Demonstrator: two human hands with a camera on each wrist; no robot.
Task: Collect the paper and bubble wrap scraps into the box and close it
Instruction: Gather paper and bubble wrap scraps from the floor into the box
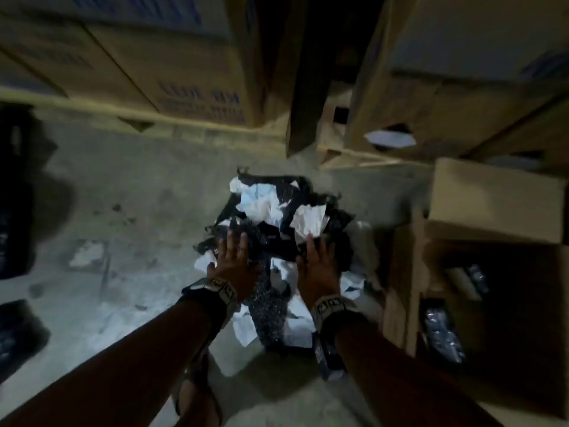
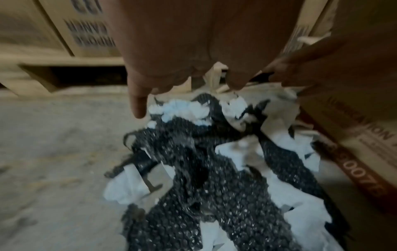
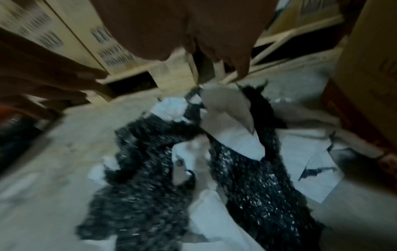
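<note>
A heap of torn white paper [image 1: 261, 201] and black bubble wrap [image 1: 268, 306] lies on the concrete floor. Both hands reach over it, palms down, with fingers straight and spread. My left hand [image 1: 234, 257] is over the heap's left side and my right hand [image 1: 318, 260] over its right side. Neither holds anything. The left wrist view shows the left hand [image 2: 182, 81] just above the bubble wrap [image 2: 214, 195] and paper [image 2: 184, 110]. The right wrist view shows the right hand [image 3: 214, 56] above the bubble wrap [image 3: 247, 178] and paper [image 3: 236, 141]. An open cardboard box [image 1: 492, 198] stands to the right, flaps up. The frames are blurred.
Stacked cartons [image 1: 154, 72] on wooden pallets line the back, more at the right [image 1: 462, 87]. Dark bundles [image 1: 15, 195] sit at the left edge. Shiny dark packets [image 1: 443, 334] lie inside the open box. A small dark carton [image 1: 329, 355] stands under my right forearm. A sandalled foot [image 1: 197, 392] is near.
</note>
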